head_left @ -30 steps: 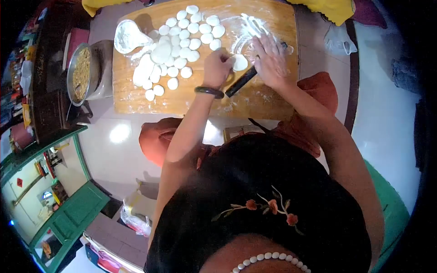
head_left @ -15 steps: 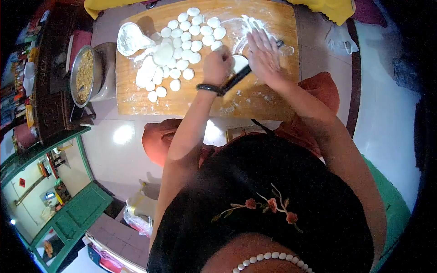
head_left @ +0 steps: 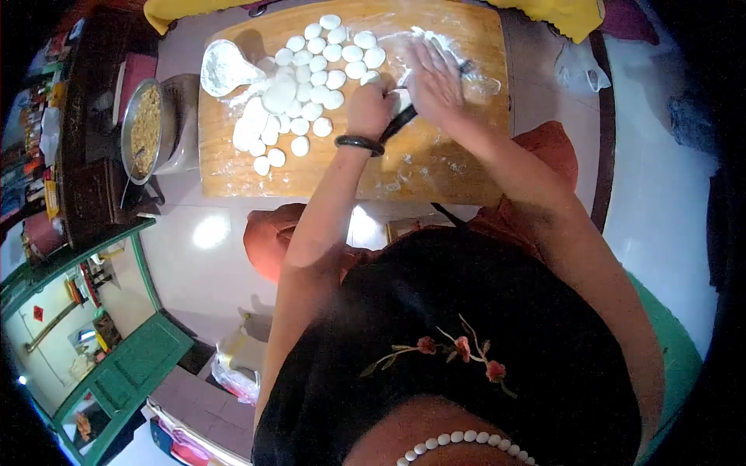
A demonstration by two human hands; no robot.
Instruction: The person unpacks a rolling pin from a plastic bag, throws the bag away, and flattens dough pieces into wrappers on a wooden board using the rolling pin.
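My left hand (head_left: pixel 370 110), a dark bangle at its wrist, is closed on the near edge of a dough wrapper (head_left: pixel 399 99). My right hand (head_left: pixel 435 87) lies flat, fingers stretched out, over a dark rolling pin (head_left: pixel 402 121). The pin slants across the wrapper, its near end by my left wrist and its far tip past my right fingers. My right hand hides much of the wrapper. Left of both hands, many flattened dough pieces (head_left: pixel 317 64) are spread about, beside a small stack of rolled wrappers (head_left: pixel 278 99).
The wooden board (head_left: pixel 287 179) carries loose flour (head_left: pixel 435 39) near my right fingertips. A white scoop of flour (head_left: pixel 224 68) sits at its upper left. Off the board to the left stands a metal bowl of chopped filling (head_left: pixel 146 128) with a spoon in it.
My right hand has slid left, closer to my left hand, and the rolling pin has moved with it over the wrapper. My left hand stays nearly in place.
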